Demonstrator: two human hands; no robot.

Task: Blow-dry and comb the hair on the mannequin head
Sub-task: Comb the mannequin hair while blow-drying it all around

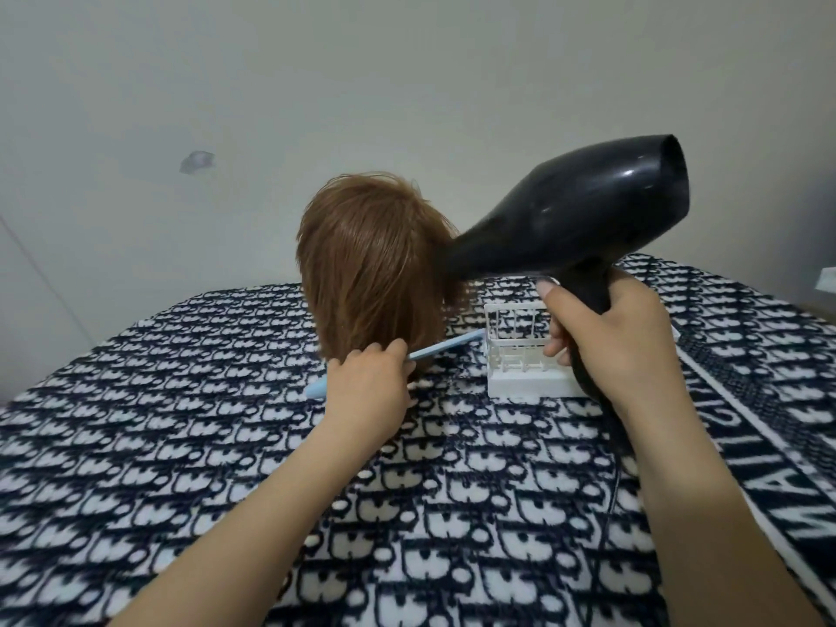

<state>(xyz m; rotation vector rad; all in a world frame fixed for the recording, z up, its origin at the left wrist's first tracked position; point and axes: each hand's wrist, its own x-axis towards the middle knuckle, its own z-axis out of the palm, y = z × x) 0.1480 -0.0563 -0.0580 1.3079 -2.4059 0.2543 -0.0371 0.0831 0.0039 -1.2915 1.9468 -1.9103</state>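
The mannequin head (373,260) stands at the middle of the table, its back to me, covered in short light-brown hair. My right hand (610,337) grips the handle of a black hair dryer (579,219). The dryer's nozzle touches the right side of the hair. My left hand (368,384) holds a light-blue comb (434,348) at the lower ends of the hair. The comb's teeth are hidden behind the hand and hair.
A white plastic rack (520,355) stands just right of the mannequin head, behind my right hand. A black-and-white patterned blanket (226,445) covers the table. The dryer's black cord (610,500) hangs down past my right forearm. A plain wall rises behind.
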